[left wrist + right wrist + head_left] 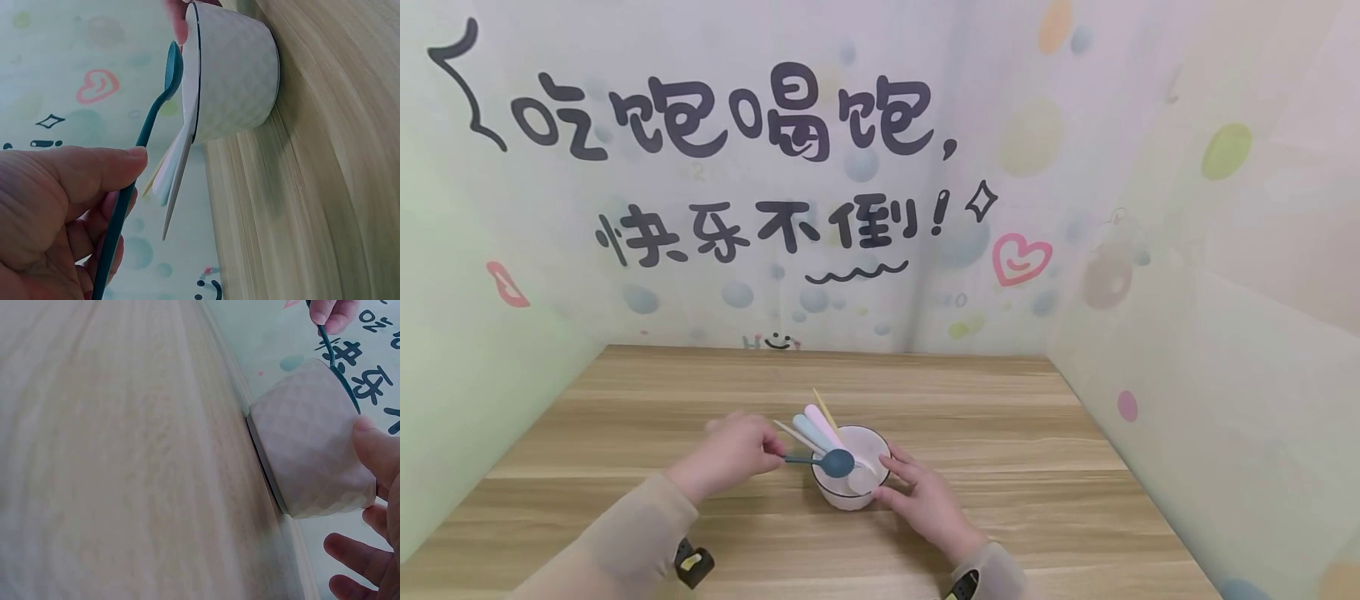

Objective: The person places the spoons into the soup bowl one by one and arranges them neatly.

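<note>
A white bowl [847, 501] with a dark rim and a faceted outside stands upright on the table. My left hand [737, 454] pinches a dark teal spoon [838, 463] by its handle, and the spoon's head hangs over the bowl's opening. At the bowl's right side, my right hand [928, 504] holds it by the rim, thumb [369, 440] against the edge. Inside the bowl lean a pink handle [822, 422], a light blue handle [809, 431], a pale grey stick [788, 432] and a thin yellow stick [822, 404]. Their lower ends are partly hidden by the teal spoon.
The wood-grain table [1000, 433] stretches out around the bowl. A white back wall [737, 183] with black lettering and coloured spots rises behind it, and side walls stand left and right [1225, 350]. Each wrist wears a black strap [694, 565].
</note>
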A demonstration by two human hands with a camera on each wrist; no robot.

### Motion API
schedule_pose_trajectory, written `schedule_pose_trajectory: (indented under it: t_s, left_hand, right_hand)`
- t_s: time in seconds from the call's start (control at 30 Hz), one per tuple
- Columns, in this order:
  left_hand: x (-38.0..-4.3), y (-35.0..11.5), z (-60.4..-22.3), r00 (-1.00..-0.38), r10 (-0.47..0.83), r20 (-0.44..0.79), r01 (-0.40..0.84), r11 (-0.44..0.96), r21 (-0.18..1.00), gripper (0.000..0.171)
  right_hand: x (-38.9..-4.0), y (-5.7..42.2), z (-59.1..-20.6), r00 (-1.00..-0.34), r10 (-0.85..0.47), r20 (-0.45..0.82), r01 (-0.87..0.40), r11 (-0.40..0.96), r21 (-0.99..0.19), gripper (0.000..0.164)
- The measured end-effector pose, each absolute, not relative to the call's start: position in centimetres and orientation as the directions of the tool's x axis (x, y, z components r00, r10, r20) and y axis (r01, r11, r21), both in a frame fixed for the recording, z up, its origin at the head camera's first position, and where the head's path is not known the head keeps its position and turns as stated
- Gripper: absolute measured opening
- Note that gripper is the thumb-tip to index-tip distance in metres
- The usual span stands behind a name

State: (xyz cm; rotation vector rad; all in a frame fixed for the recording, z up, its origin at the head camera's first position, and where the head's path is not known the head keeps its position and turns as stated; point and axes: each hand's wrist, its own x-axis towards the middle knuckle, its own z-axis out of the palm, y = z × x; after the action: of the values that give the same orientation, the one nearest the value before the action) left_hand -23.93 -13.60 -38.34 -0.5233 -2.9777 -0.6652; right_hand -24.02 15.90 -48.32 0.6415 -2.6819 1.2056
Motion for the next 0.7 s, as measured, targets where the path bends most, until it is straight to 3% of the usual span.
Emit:
schedule_pose_trajectory:
  t_s: [0.23, 0.7]
  left_hand:
    - [-24.6, -12.5, -38.8, -0.924, 0.358, 0.13, 0.381, 0.864, 0.329, 0.012]
    - [-25.2, -10.9, -39.5, -0.895, 0.411, 0.176, 0.446, 0.832, 0.329, 0.021]
  right_hand:
    - [-24.0, 15.9, -48.4, -0.896, -0.333, 0.293, -0.44, 0.597, -0.67, 0.059]
    - [-24.0, 16.1, -48.5, -0.885, -0.338, 0.32, -0.465, 0.605, -0.646, 0.059]
